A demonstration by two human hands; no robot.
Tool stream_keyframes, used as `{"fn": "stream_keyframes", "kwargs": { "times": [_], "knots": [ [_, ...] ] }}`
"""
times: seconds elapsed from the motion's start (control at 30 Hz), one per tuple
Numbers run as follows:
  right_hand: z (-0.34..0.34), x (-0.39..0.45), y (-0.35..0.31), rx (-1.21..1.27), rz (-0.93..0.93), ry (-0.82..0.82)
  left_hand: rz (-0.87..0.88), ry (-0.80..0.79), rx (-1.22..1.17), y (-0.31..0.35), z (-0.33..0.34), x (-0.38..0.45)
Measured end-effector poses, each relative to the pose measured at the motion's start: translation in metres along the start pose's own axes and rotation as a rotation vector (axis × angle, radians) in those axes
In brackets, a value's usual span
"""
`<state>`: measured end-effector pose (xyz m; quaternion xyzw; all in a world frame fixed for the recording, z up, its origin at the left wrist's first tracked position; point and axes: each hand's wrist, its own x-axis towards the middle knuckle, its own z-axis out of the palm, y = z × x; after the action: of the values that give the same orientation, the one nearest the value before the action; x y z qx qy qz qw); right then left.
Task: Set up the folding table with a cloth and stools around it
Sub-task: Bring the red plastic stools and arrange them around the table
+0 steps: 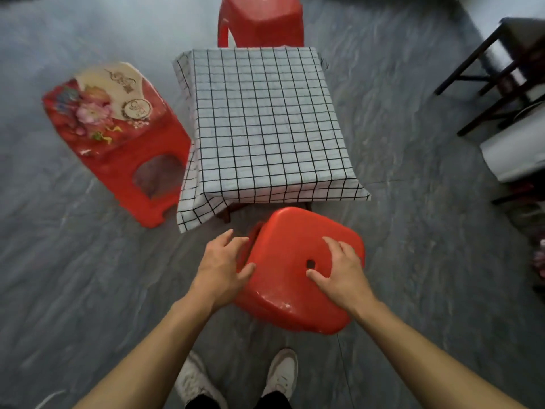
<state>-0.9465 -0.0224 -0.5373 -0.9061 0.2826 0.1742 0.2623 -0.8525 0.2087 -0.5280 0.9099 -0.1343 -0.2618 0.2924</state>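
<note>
A small table draped in a white cloth with a black grid stands in the middle of the grey floor. A plain red stool with a hole in its seat sits at the table's near side, slightly tilted. My left hand is at the seat's left edge with fingers spread. My right hand lies flat on the seat top, fingers apart. A red stool with a flower-printed seat stands at the table's left. Another red stool stands at the far side.
Dark wooden furniture legs and a white rolled object stand along the right wall. Some small items lie on the floor at the right edge. My white shoes are just behind the near stool. Grey floor stretches left of the table.
</note>
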Motion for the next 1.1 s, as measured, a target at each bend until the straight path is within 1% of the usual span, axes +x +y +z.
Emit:
{"fn": "stream_keyframes", "kwargs": {
  "times": [0.23,0.33,0.4,0.53,0.67,0.8,0.87,0.97,1.1],
  "knots": [
    [-0.075,-0.081,-0.15,-0.083,-0.228,0.041,-0.01,0.2,-0.005,0.01,-0.168,-0.077],
    [-0.098,-0.116,-0.213,-0.081,-0.294,0.059,-0.011,0.261,-0.01,0.014,-0.222,-0.115],
    [-0.107,-0.135,-0.252,-0.069,-0.353,0.061,-0.011,0.306,-0.025,0.016,-0.245,-0.142],
    [-0.117,-0.166,-0.316,-0.127,-0.502,0.064,-0.031,0.393,-0.024,0.011,-0.273,-0.19],
    [-0.123,-0.178,-0.364,-0.182,-0.643,0.006,-0.15,0.504,-0.126,-0.006,-0.296,-0.225],
    [-0.117,-0.178,-0.409,-0.22,-0.791,-0.055,-0.284,0.654,-0.156,-0.024,-0.317,-0.263],
    [-0.111,-0.181,-0.43,-0.213,-0.856,-0.108,-0.368,0.735,-0.156,-0.034,-0.322,-0.281],
    [-0.095,-0.192,-0.46,-0.212,-0.985,-0.24,-0.53,0.858,-0.172,-0.04,-0.324,-0.316],
    [-0.068,-0.228,-0.494,-0.233,-1.176,-0.37,-0.707,0.964,-0.182,-0.044,-0.318,-0.376]
  ]
}}
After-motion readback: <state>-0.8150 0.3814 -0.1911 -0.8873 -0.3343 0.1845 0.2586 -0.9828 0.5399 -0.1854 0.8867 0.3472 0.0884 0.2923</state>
